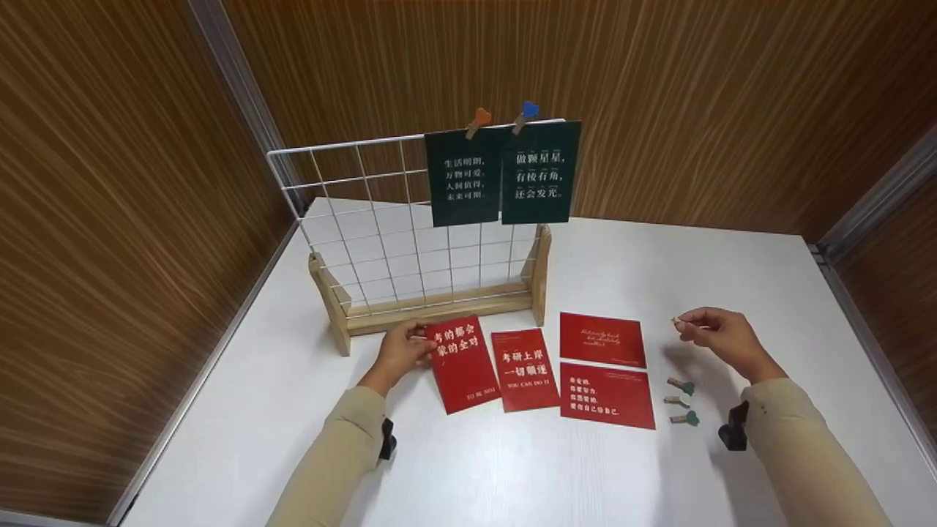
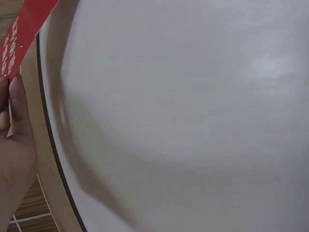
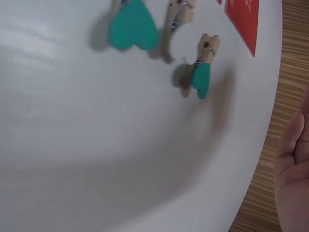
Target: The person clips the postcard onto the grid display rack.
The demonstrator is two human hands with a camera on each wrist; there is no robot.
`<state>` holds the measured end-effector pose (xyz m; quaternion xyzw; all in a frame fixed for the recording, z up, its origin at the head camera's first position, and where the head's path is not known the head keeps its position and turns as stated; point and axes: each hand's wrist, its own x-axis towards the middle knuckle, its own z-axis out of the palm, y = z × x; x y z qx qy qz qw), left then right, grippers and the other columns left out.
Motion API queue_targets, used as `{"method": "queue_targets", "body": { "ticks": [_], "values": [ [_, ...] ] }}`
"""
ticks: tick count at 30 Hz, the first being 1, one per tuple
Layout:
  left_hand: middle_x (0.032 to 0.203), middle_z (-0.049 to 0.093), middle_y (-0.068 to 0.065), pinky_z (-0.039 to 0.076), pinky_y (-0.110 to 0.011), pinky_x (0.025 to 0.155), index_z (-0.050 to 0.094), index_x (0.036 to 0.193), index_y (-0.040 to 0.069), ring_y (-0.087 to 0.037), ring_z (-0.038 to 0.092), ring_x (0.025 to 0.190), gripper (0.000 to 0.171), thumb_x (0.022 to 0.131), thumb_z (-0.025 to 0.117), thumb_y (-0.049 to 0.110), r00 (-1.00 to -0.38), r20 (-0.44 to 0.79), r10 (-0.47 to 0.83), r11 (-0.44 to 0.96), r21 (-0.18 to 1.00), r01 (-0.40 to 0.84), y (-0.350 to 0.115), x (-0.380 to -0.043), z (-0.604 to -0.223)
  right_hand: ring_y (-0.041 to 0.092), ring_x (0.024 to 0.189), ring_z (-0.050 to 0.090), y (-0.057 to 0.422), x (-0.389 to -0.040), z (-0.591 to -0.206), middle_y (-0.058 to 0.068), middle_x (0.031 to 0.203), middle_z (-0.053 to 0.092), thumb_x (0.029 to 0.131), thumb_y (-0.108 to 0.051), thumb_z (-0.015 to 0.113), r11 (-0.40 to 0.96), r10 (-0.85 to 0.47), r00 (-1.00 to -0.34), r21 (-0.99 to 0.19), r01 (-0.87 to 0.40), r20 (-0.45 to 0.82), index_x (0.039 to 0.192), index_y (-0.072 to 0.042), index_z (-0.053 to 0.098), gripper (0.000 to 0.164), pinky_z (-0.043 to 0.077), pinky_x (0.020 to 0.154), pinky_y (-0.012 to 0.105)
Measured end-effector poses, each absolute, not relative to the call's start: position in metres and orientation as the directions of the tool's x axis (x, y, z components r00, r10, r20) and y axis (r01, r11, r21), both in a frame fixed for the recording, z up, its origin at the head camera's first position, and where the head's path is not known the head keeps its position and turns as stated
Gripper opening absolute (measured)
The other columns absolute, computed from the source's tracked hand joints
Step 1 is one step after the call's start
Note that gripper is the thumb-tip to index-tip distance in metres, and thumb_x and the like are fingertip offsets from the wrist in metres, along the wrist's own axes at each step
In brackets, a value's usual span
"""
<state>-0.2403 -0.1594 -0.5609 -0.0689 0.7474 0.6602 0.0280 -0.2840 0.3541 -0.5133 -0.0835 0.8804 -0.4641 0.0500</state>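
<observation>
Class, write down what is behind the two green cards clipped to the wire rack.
Around the green cards, the wire rack shows at left and below, with brown wall above. Whatever lies directly behind the cards is covered.

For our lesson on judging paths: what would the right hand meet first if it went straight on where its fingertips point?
Leftward in the head view, the right hand would probably reach the red card with cursive writing first. The hand's height is unclear, so it might pass above instead.
</observation>
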Motion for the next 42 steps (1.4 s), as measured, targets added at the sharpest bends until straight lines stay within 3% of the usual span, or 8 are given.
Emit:
{"method": "queue_targets", "body": {
  "ticks": [13, 21, 37, 42],
  "values": [
    [0.097, 0.061, -0.016, 0.055, -0.046, 0.073, 0.062, 0.12, -0.004, -0.015, 0.061, 0.074, 0.038, 0.083, 0.063, -0.012, -0.996, -0.086, -0.016, 0.121, 0.989, -0.087, -0.173, -0.245, -0.536, 0.012, 0.082, 0.062, 0.344, -0.295, -0.497, 0.0, 0.098, 0.067, 0.09, -0.031, 0.067, 0.534, -0.201, -0.98, -0.838, -0.112, 0.003, 0.111, 0.004, 0.064, 0.041, 0.053, 0.075, 0.023],
    [0.099, 0.062, -0.017, 0.057, -0.034, 0.069, 0.06, 0.121, -0.005, -0.018, 0.063, 0.078, 0.04, 0.082, 0.063, -0.014, -0.997, -0.078, -0.014, 0.11, 0.991, -0.079, -0.18, -0.244, -0.509, 0.017, 0.084, 0.063, 0.335, -0.302, -0.48, 0.001, 0.1, 0.067, 0.089, -0.035, 0.067, 0.517, -0.204, -0.978, -0.843, -0.146, 0.044, 0.11, 0.002, 0.065, 0.042, 0.052, 0.075, 0.021],
    [0.105, 0.059, -0.019, 0.056, -0.04, 0.075, 0.059, 0.125, -0.002, -0.019, 0.062, 0.082, 0.039, 0.087, 0.063, -0.007, -0.997, -0.074, 0.011, 0.117, 0.991, -0.072, -0.192, -0.246, -0.477, 0.015, 0.088, 0.063, 0.309, -0.319, -0.435, 0.003, 0.102, 0.069, 0.089, -0.023, 0.068, 0.422, -0.277, -0.954, -0.876, -0.232, 0.119, 0.111, 0.004, 0.066, 0.034, 0.051, 0.079, 0.018],
    [0.103, 0.06, -0.016, 0.057, -0.037, 0.072, 0.061, 0.123, -0.001, -0.019, 0.062, 0.084, 0.038, 0.086, 0.065, -0.006, -1.0, -0.014, 0.026, 0.144, 0.989, -0.01, -0.194, -0.246, -0.469, 0.017, 0.094, 0.065, 0.299, -0.323, -0.42, 0.007, 0.104, 0.069, 0.089, -0.021, 0.068, 0.393, -0.303, -0.943, -0.882, -0.258, 0.141, 0.111, 0.005, 0.066, 0.034, 0.05, 0.08, 0.018]
  ]
}}
